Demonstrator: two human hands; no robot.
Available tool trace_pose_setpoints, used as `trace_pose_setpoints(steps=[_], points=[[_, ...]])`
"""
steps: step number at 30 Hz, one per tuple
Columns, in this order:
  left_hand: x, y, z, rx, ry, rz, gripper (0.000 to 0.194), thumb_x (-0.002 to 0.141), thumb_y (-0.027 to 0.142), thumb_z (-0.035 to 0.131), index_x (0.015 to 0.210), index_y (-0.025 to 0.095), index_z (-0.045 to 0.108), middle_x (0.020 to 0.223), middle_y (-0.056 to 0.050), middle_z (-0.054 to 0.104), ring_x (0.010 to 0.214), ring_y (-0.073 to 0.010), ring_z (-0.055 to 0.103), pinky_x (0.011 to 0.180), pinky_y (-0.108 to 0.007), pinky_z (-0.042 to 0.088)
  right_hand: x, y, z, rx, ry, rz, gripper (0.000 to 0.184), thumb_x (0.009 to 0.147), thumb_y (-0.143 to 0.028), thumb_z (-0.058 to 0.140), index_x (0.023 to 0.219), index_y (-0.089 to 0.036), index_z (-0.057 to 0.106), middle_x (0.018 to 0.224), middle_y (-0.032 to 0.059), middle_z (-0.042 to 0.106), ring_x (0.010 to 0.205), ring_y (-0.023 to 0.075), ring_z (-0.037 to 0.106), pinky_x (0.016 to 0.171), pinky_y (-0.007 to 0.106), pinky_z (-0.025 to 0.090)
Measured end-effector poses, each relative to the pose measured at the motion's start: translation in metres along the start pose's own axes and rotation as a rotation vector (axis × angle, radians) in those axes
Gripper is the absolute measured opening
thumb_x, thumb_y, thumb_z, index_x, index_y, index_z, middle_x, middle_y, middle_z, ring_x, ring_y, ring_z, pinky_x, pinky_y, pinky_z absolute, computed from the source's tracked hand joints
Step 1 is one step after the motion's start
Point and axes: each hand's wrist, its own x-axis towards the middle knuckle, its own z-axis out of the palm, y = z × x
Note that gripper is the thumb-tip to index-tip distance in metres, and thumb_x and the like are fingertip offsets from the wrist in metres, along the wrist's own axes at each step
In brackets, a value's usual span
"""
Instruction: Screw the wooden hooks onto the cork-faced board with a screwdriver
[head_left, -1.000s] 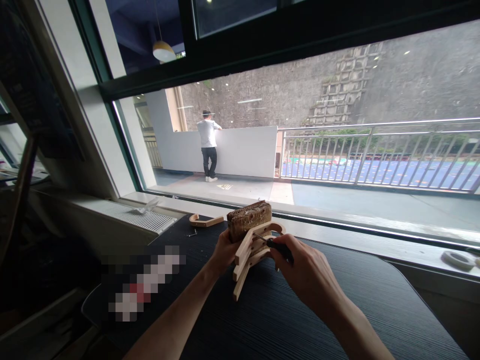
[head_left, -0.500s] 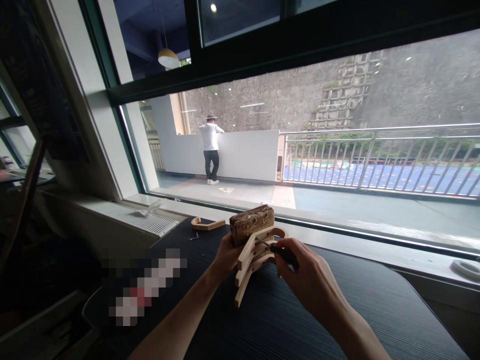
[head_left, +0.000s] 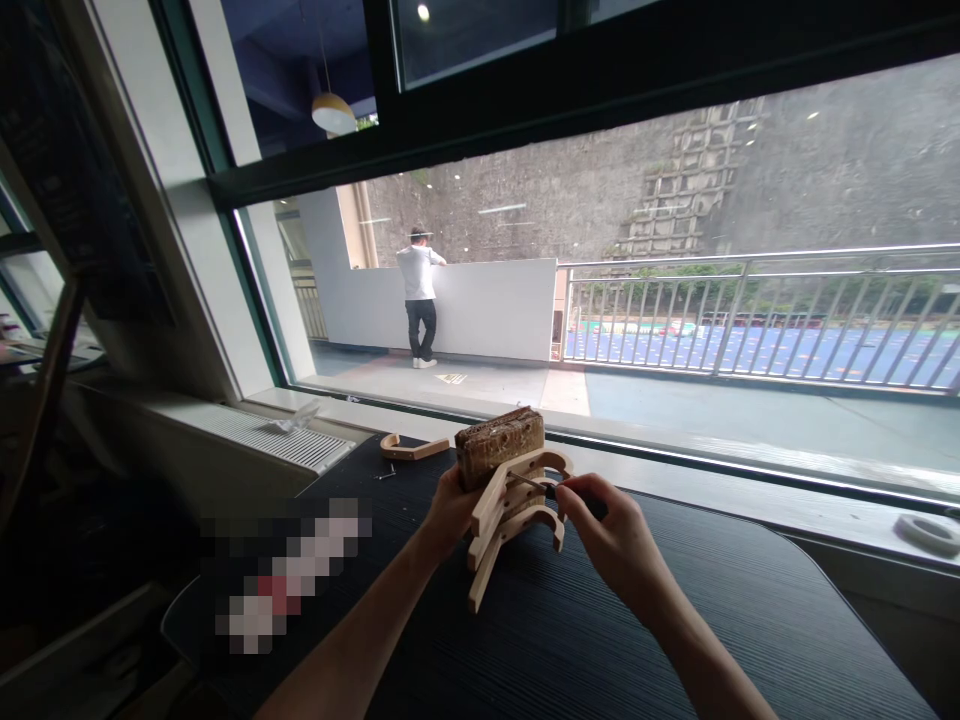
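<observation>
Since half a second ago the right hand [head_left: 611, 535] has drawn in and risen slightly, so the screwdriver [head_left: 551, 489] now lies flatter, its shaft reaching toward 9 o'clock into the wooden assembly [head_left: 504, 500]. Left hand and workpiece sit about where they were.

Left hand [head_left: 448, 508] is clamped on the assembly from the 9 o'clock side, fingers hidden behind the wood. Right hand is pinched closed on the dark screwdriver handle, fingertips gathered. The two hands are close, separated only by the workpiece.

Assembly: several pale curved wooden arms stacked and fanned out, with a dark brown textured block on top. It stands near the middle of the black table [head_left: 675, 640], its lowest arm slanting down to the tabletop toward 7 o'clock.

At 11 o'clock from the assembly, a loose curved wooden piece [head_left: 411, 447] lies flat on the table, well apart. A small screw [head_left: 386, 474] lies just beside it.

At far 3 o'clock on the windowsill, a tape roll [head_left: 930, 530]. Outside the window, at 12 o'clock, a person [head_left: 418, 293] stands at a white wall.
</observation>
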Motion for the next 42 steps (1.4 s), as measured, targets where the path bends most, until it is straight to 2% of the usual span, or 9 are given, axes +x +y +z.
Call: trace_pose_setpoints(steps=[4,11,18,21,26,31,34,38,42], points=[[0.0,0.0,0.001,-0.008,-0.011,0.003,0.031,0.052,0.02,0.083,0.08,0.012,0.07,0.07,-0.003,0.069,0.06,-0.015,0.06,0.057,-0.024,0.048,-0.005,-0.005,-0.005,-0.213,-0.004,-0.081,0.023,0.083,-0.038,0.055,0.1,-0.024,0.059,0.082,0.0011,0.067,0.064,0.0157,0.059,0.061,0.027,0.044],[0.0,0.0,0.001,-0.021,-0.015,-0.002,0.035,0.052,0.022,0.083,0.082,0.01,0.07,0.07,-0.004,0.068,0.059,-0.0136,0.059,0.056,-0.023,0.048,-0.009,-0.006,-0.004,-0.426,0.004,-0.356,0.017,0.089,-0.033,0.049,0.097,-0.022,0.059,0.081,0.0029,0.068,0.062,0.0154,0.058,0.058,0.027,0.04],[-0.002,0.003,0.001,-0.023,0.006,-0.008,0.035,0.052,0.023,0.083,0.082,0.01,0.071,0.071,-0.004,0.069,0.061,-0.015,0.06,0.057,-0.024,0.048,-0.005,0.009,0.012,-0.084,0.126,-0.142,0.022,0.087,-0.042,0.052,0.088,-0.022,0.059,0.075,0.0015,0.068,0.067,0.016,0.061,0.062,0.026,0.045],[-0.001,0.002,0.001,-0.03,0.014,-0.005,0.035,0.052,0.022,0.083,0.083,0.011,0.071,0.072,-0.004,0.069,0.061,-0.015,0.06,0.058,-0.024,0.048,-0.006,0.006,0.01,-0.135,0.105,-0.118,0.022,0.087,-0.043,0.051,0.089,-0.023,0.06,0.072,0.0006,0.067,0.065,0.0163,0.061,0.06,0.026,0.045],[0.0,-0.001,0.0,-0.041,0.016,-0.003,0.041,0.051,0.019,0.083,0.089,0.012,0.07,0.076,-0.005,0.071,0.065,-0.0173,0.063,0.059,-0.025,0.049,-0.012,-0.006,0.004,-0.465,0.058,-0.399,0.019,0.089,-0.031,0.049,0.104,-0.025,0.059,0.095,0.0024,0.068,0.069,0.0164,0.063,0.058,0.026,0.041],[-0.001,-0.001,0.001,-0.041,0.016,-0.007,0.041,0.051,0.017,0.083,0.09,0.012,0.07,0.074,-0.005,0.07,0.066,-0.0175,0.063,0.059,-0.024,0.048,-0.013,-0.007,0.007,-0.525,0.04,-0.574,0.02,0.092,-0.024,0.043,0.105,-0.022,0.059,0.1,0.0056,0.068,0.08,0.0175,0.065,0.062,0.025,0.041],[-0.001,0.0,0.001,-0.044,0.021,-0.01,0.041,0.051,0.017,0.083,0.089,0.011,0.07,0.073,-0.004,0.07,0.063,-0.0164,0.062,0.059,-0.024,0.048,-0.012,-0.002,0.012,-0.395,0.075,-0.454,0.019,0.091,-0.029,0.047,0.102,-0.022,0.061,0.098,0.0053,0.069,0.074,0.0171,0.065,0.062,0.025,0.042],[-0.001,0.001,0.001,-0.046,0.037,-0.014,0.038,0.05,0.016,0.083,0.086,0.01,0.07,0.071,-0.004,0.069,0.06,-0.0147,0.06,0.057,-0.023,0.048,-0.009,0.005,0.02,-0.041,0.092,-0.114,0.024,0.088,-0.04,0.051,0.091,-0.02,0.064,0.079,0.0041,0.07,0.067,0.0178,0.063,0.063,0.027,0.046],[-0.001,0.002,0.001,-0.05,0.043,-0.014,0.036,0.052,0.017,0.083,0.085,0.011,0.07,0.069,-0.003,0.068,0.06,-0.0141,0.059,0.057,-0.023,0.048,-0.006,0.007,0.023,0.054,0.085,-0.033,0.03,0.087,-0.045,0.05,0.091,-0.02,0.064,0.074,0.0047,0.068,0.067,0.0191,0.062,0.061,0.028,0.047]])
